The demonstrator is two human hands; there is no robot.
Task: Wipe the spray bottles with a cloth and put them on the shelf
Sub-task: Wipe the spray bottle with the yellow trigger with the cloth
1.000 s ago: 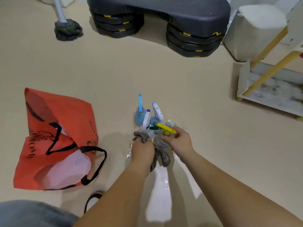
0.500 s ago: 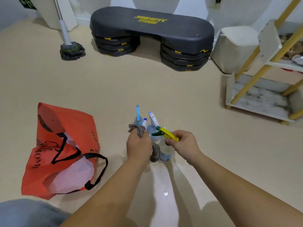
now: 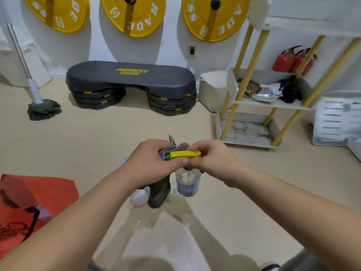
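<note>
My right hand [image 3: 212,159] grips the yellow trigger head of a clear spray bottle [image 3: 188,181] held up off the floor, with blue liquid in its base. My left hand [image 3: 151,163] holds a grey-brown cloth [image 3: 159,189] bunched against the bottle's green nozzle; the cloth's tail hangs down below my fist. A white bottle [image 3: 139,196] shows on the floor under my left wrist, and a blue tip [image 3: 125,159] peeks beside that hand. The other bottles are hidden behind my hands. The shelf [image 3: 271,103] with yellow poles stands at the right.
An orange bag [image 3: 29,202] lies on the floor at the left. A black step platform [image 3: 130,83] and a mop [image 3: 44,108] stand by the far wall under yellow weight plates. The shelf's middle level holds clutter; its bottom tray [image 3: 246,132] is stained. A white bin [image 3: 213,90] stands beside it.
The yellow-trigger bottle has been lifted from the floor cluster. My left hand brought the cloth up onto its nozzle. The view tilted up, showing the wall and shelf.
</note>
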